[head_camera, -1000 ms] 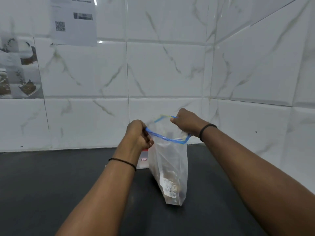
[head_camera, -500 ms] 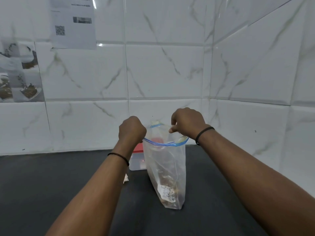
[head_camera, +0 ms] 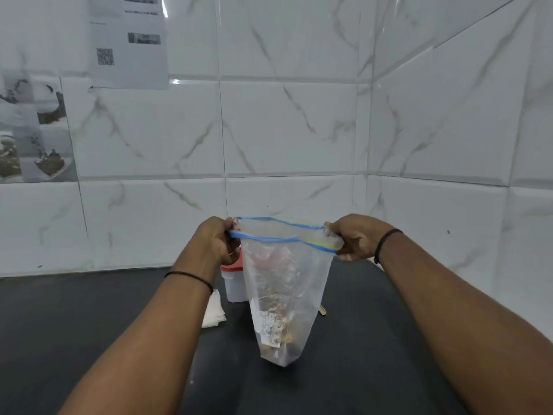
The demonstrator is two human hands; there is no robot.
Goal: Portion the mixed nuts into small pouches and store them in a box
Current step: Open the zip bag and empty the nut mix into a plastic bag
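A clear zip bag (head_camera: 281, 295) with a blue and yellow zip strip hangs over the dark counter, its bottom tip near the surface. A few mixed nuts (head_camera: 284, 333) and a white label lie at its bottom. My left hand (head_camera: 217, 241) grips the left end of the bag's mouth and my right hand (head_camera: 354, 238) grips the right end, stretching the mouth wide and flat. Behind the bag stands a small white box with a red lid (head_camera: 233, 280), partly hidden by the bag and my left hand.
White flat pouches or paper (head_camera: 214, 310) lie on the dark counter (head_camera: 59, 324) by my left forearm. A small pale stick (head_camera: 322, 310) lies right of the bag. Marble-tiled walls close the back and right side; printed sheets (head_camera: 128, 40) hang on the wall.
My hands have moved apart, pulling the bag's mouth from a rounded opening into a wide, stretched line. The bag hangs slightly higher and more centred than before.
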